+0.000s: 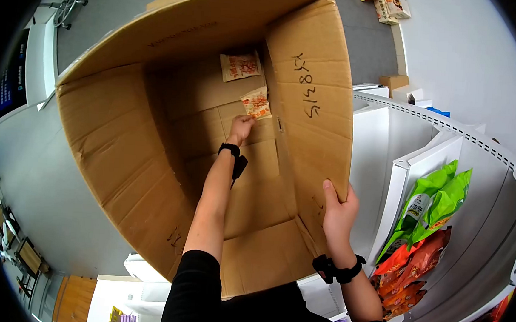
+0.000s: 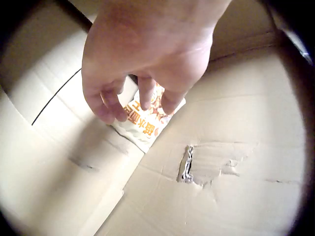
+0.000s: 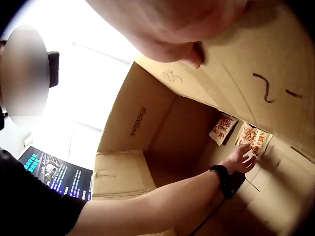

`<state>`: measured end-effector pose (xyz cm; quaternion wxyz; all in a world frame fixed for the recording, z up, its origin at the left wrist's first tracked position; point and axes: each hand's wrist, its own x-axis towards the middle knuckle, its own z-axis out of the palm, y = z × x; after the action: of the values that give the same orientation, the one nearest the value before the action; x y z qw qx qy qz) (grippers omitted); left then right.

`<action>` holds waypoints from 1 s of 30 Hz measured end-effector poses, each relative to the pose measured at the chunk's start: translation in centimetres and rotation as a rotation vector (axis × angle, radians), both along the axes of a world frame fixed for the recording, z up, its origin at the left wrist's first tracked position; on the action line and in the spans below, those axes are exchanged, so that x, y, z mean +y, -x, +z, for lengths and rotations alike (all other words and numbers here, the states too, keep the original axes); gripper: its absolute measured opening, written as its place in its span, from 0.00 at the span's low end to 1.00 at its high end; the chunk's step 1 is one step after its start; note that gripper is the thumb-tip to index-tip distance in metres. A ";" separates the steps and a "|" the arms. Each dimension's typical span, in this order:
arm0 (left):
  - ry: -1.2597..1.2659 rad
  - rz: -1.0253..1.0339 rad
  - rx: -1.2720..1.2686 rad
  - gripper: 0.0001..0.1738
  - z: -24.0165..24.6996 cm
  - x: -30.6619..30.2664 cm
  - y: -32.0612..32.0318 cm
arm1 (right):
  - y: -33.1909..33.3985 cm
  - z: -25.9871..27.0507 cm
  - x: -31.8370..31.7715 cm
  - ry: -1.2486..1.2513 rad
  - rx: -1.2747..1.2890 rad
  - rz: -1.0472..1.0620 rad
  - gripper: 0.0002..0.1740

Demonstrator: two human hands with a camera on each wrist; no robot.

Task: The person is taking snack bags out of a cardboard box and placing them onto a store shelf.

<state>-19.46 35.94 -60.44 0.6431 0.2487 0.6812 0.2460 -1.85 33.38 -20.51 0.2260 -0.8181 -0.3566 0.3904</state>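
Note:
A large cardboard box stands open in front of me, with handwriting on its right flap. Deep inside it, my left hand is at the near edge of a cream snack packet with orange print. The left wrist view shows this packet beneath my spread, bent fingers and thumb. Beyond it lies a second, similar packet. My right hand grips the edge of the box's right flap, thumb on the inner face and the other fingers hidden behind it.
White shelving curves along the right, holding green bags and red-orange bags. More packages sit on the floor at the top right. A screen stands at the far left. The box walls rise around my left arm.

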 end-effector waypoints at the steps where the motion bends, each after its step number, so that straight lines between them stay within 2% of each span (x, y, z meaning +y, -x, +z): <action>1: -0.060 -0.048 0.059 0.23 -1.7 0.5 -0.1 | 0.0 0.0 0.0 0.010 -0.029 0.024 0.16; 2: -0.118 -0.095 0.118 0.24 -3.1 0.7 -0.6 | -0.1 -0.1 0.0 0.021 -0.057 0.048 0.16; 5: -0.109 0.097 0.014 0.21 -2.0 2.1 -1.8 | -0.2 -0.2 -0.1 -0.008 -0.019 0.045 0.16; 6: -0.032 0.006 0.002 0.23 -2.0 2.6 -1.6 | -0.1 -0.2 0.0 -0.016 -0.017 0.047 0.15; 9: -0.015 0.082 -0.117 0.25 -2.0 3.1 -2.0 | -0.1 -0.3 -0.1 -0.032 -0.013 0.046 0.15; 14: -0.014 0.067 -0.084 0.25 -2.2 2.8 -2.5 | -0.2 -0.4 -0.2 -0.033 -0.024 0.044 0.15; 18: 0.030 0.128 -0.035 0.20 0.4 2.2 -2.5 | -0.2 -0.3 -0.3 -0.021 -0.050 0.039 0.15; 22: 0.104 0.313 -0.013 0.11 2.7 0.6 -2.5 | 0.0 -0.1 -0.4 -0.012 -0.085 0.047 0.16; 24: 0.069 0.343 0.064 0.11 2.7 -0.9 -2.6 | 0.1 0.3 -0.4 0.000 -0.109 0.062 0.17; 25: 0.049 0.358 0.101 0.11 4.6 -0.8 -2.5 | 0.0 0.2 -0.5 -0.002 -0.127 0.075 0.18; 26: 0.128 0.356 0.140 0.11 6.8 -0.8 -2.6 | -0.1 0.2 -0.5 -0.004 -0.144 0.087 0.18; 29: 0.116 0.237 0.130 0.11 6.4 -2.1 -1.4 | -0.2 0.1 -0.7 0.026 -0.261 0.142 0.20; 30: 0.121 0.241 0.136 0.10 7.7 -2.1 -1.2 | -0.1 0.2 -0.7 0.020 -0.258 0.150 0.20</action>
<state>-18.25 33.83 -52.74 0.5751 0.1421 0.7617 0.2623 -1.73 32.67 -20.33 0.1405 -0.8347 -0.4390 0.3013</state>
